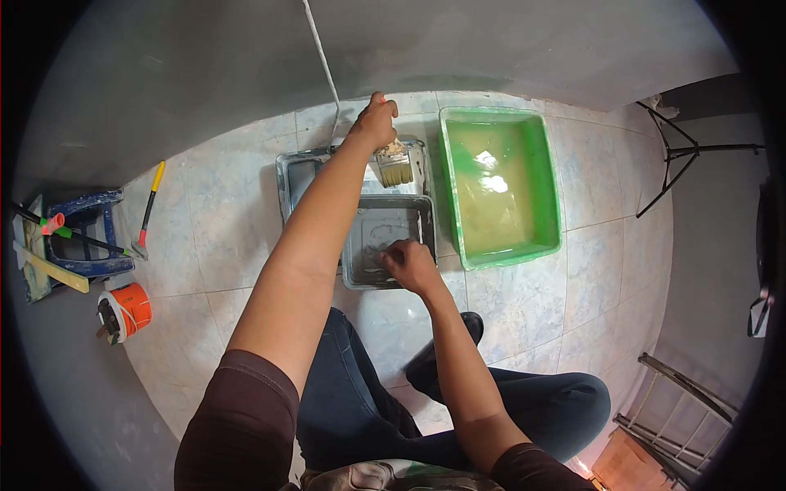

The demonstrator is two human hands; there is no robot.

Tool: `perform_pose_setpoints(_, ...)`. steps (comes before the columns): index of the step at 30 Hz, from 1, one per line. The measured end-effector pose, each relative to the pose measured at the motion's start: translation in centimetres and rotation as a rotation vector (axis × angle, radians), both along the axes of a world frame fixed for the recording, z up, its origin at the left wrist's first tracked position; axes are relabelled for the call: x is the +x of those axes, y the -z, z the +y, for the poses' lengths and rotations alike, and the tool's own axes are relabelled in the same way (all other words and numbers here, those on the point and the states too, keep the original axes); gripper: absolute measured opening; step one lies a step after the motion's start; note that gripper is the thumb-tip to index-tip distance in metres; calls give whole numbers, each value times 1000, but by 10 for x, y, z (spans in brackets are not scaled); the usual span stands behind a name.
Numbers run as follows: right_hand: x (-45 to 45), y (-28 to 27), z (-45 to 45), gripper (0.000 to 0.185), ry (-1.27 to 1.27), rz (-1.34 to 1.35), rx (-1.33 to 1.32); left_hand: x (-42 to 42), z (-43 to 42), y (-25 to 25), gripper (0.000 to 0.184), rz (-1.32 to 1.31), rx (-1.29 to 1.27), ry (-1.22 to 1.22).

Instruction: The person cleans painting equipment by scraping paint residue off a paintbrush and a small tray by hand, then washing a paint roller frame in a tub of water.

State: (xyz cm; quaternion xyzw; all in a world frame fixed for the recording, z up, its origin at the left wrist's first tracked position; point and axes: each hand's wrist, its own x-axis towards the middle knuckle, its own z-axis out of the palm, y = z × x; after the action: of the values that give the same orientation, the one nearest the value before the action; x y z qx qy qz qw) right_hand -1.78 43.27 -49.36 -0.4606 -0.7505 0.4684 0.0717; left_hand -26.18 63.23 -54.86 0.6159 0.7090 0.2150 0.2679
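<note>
Yellow-bristled paintbrush [396, 169], one in number, is over the rear tray [301, 175], likely light, soft-tipped and best held at its upper end, where the left hand [376, 123] is wrapped. Right hand [411, 267], fingers curled, is above the front tray [391, 216]; grasp undetermined. Count: two trays, one green tub [552, 180].

- My paintbrush [396, 173]: rough, coarse bristles, crusted with paint above them.
- The small grey tray [370, 231] before me: plastic by its look, smeared wet inside.
- Green tub [453, 188]: smooth, shiny plastic.
- Floor tiles [516, 311]: smooth, glossy, ceramic-looking.
- Wall [205, 74]: smooth, dull sheen.
- My jeans [352, 409]: matt denim-like cloth.
- My sleeve [237, 417]: matt cloth.
</note>
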Motion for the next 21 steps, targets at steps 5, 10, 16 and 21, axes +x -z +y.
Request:
perform_pose_setpoints(5, -3, -1, -1, 28, 30, 31, -11, 9, -7, 10, 53, -29, -74, 79)
perform_pose_setpoints(10, -1, 2, 5, 21, -17, 56, 63, 29, -36, -26, 67, -132, 136, -153)
perform_pose_setpoints(16, 18, -1, 39, 13, 285, 179, 86, 54, -191, -116, 47, -184, 493, -354)
perform_pose_setpoints(21, 26, -27, 66, 11, 354, 157, 97, 83, -322, -82, 45, -460, 171, -743)
